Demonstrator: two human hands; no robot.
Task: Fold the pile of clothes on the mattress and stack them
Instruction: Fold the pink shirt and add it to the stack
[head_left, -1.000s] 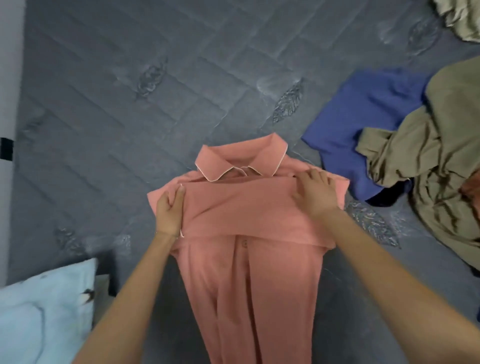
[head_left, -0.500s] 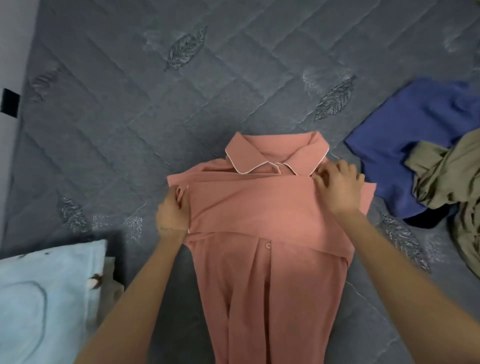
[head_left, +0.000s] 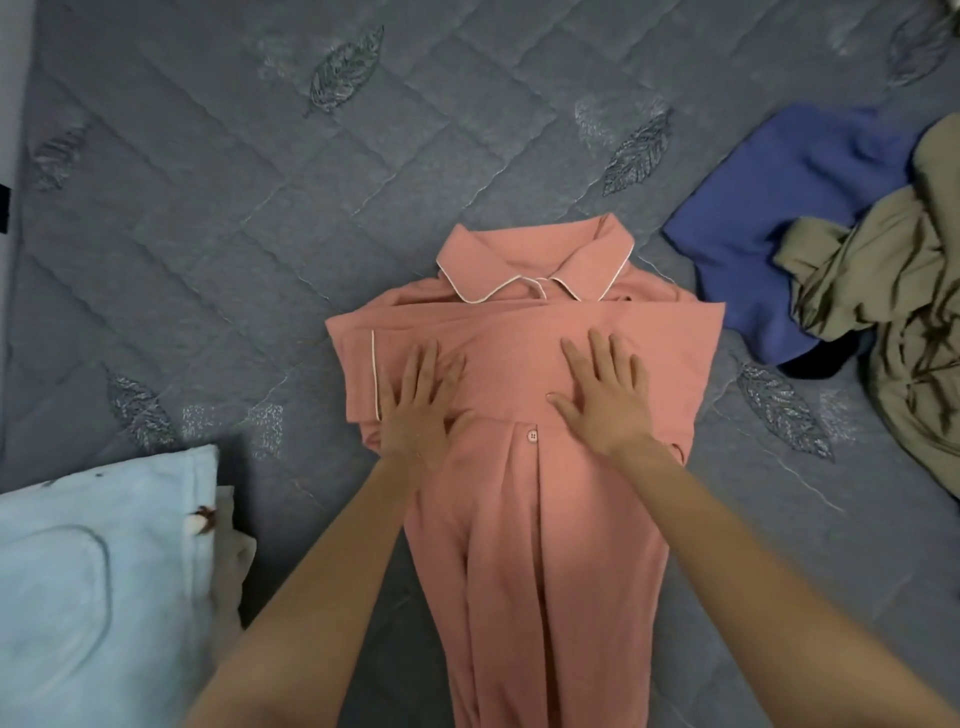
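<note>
A salmon-pink collared shirt (head_left: 545, 545) with white piping lies front-up on the grey quilted mattress (head_left: 208, 218), collar away from me, both sleeves folded across the chest. My left hand (head_left: 421, 405) rests flat with straight fingers on the folded sleeve at the left of the chest. My right hand (head_left: 605, 395) lies flat, fingers spread, on the right of the chest. Unfolded clothes sit at the right: a blue garment (head_left: 789, 218) and an olive-khaki one (head_left: 893, 291) partly over it.
A light blue folded garment (head_left: 93, 587) lies at the lower left, over something white (head_left: 234, 545). A black piece (head_left: 826, 358) peeks out under the blue and khaki clothes. The mattress's left edge meets a pale wall.
Both hands let go of the sleeve edges they pinched and moved inward onto the chest, now lying flat. The view shifted slightly left.
</note>
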